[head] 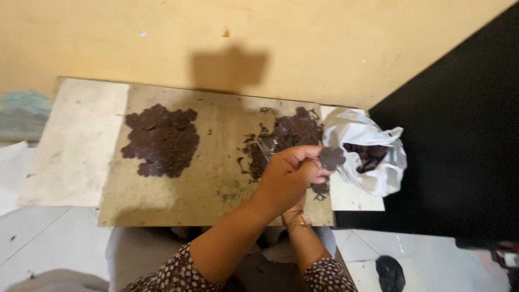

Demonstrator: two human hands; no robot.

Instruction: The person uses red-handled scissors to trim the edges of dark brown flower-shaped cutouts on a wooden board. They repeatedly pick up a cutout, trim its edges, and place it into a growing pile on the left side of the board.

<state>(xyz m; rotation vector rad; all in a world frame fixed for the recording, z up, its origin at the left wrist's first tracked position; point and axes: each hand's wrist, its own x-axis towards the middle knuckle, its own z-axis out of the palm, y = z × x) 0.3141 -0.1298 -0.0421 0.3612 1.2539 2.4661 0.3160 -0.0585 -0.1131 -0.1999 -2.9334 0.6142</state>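
My left hand [289, 176] reaches across the board and pinches a dark brown flower-shaped cutout [332, 158] between thumb and fingers, just left of a white plastic bag [378, 178]. My right hand is almost wholly hidden under the left. Only its wrist with a gold watch [299, 220] shows, so what it holds cannot be seen. Behind my left hand lies a loose heap of dark scraps and cutouts [289, 132]. A thin grey metal-looking piece [266, 150] pokes out by the heap.
A worn wooden board [216, 178] lies across my lap against a yellow wall. A flat pile of dark flower-shaped cutouts [161, 140] sits on its left part. The white bag holds more dark pieces [368, 155]. A pale slab [75, 146] lies left, a black surface right.
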